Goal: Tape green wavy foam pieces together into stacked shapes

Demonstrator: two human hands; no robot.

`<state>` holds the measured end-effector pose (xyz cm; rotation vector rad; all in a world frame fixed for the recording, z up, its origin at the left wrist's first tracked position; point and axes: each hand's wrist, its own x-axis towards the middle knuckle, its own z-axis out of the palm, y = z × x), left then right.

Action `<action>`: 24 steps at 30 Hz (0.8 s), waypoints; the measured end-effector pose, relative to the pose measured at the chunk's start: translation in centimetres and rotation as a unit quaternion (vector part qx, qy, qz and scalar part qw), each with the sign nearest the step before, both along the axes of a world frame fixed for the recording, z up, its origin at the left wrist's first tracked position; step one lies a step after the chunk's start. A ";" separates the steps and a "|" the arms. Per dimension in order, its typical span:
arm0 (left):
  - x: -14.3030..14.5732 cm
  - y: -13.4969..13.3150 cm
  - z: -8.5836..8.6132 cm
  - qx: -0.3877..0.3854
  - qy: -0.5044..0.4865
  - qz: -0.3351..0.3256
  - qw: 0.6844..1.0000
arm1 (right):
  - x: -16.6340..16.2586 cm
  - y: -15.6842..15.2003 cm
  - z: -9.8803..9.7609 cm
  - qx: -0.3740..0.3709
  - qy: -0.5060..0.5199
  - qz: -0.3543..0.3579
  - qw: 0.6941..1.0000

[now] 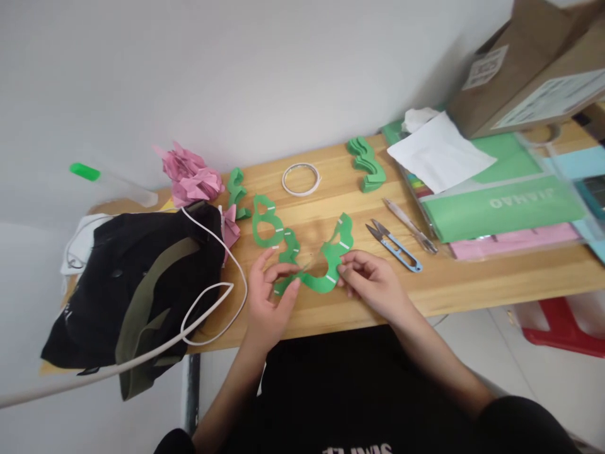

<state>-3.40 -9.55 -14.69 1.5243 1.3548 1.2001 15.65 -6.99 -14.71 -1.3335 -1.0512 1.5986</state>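
Note:
A wavy green paper cutout (317,282) with short white strips stuck on it is between my two hands, just above the wooden table. My left hand (268,299) pinches its left end between thumb and fingers. On the other side, my right hand (373,282) grips its right edge with thumb and forefinger. Beyond my left fingers lies another curved green cutout (259,234), also bearing white strips. A smaller green piece (290,244) sits beside it, close to the held paper. Blue-handled thread snips (399,251) and a pen (409,224) rest right of my right hand.
A tape roll (283,180) lies near the wall, between folded green strips (235,188) and a green stack (366,165). Pink paper flowers (191,180) and a black bag (155,271) with a white cable are left. Paper packs (501,214) and a cardboard box (524,82) occupy the right.

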 end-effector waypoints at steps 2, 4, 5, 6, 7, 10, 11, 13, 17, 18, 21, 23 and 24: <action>-0.2 -0.1 0.2 0.021 0.040 -0.025 0.999 | 0.3 0.2 -0.2 0.019 -0.040 0.008 0.999; -0.5 -0.1 0.3 0.039 0.071 -0.040 0.996 | 0.9 0.5 -0.4 0.039 -0.103 0.032 0.993; -0.8 -0.2 0.2 0.045 0.092 -0.034 0.994 | 1.1 0.6 -0.5 0.046 -0.138 0.051 0.988; -1.1 -0.2 0.1 0.045 0.118 -0.022 0.992 | 1.4 0.8 -0.5 0.050 -0.172 0.073 0.981; -1.5 -0.3 -0.1 0.042 0.148 -0.006 0.988 | 1.7 0.9 -0.5 0.053 -0.202 0.096 0.973; -2.3 -0.7 -0.9 0.007 0.224 0.020 0.974 | 2.1 1.3 -0.2 0.059 -0.260 0.154 0.952; -2.5 -0.8 -1.2 -0.006 0.235 0.024 0.972 | 2.1 1.4 0.0 0.059 -0.271 0.167 0.946; -2.6 -1.0 -1.5 -0.023 0.235 0.031 0.971 | 1.9 1.6 0.3 0.059 -0.285 0.187 0.938; -2.3 -1.1 -1.6 -0.027 0.189 0.058 0.980 | 1.3 1.9 0.5 0.060 -0.300 0.207 0.929; -2.3 -1.1 -1.6 -0.028 0.176 0.070 0.982 | 1.2 1.9 0.5 0.060 -0.302 0.211 0.928; -2.4 -0.9 -1.9 -0.036 0.152 0.114 0.981 | 0.9 2.0 0.5 0.063 -0.328 0.213 0.918; -2.5 -0.9 -2.1 -0.046 0.142 0.136 0.980 | 0.9 2.0 0.6 0.068 -0.367 0.189 0.908; -2.6 -0.9 -2.1 -0.050 0.134 0.141 0.980 | 1.0 2.0 0.7 0.070 -0.385 0.165 0.905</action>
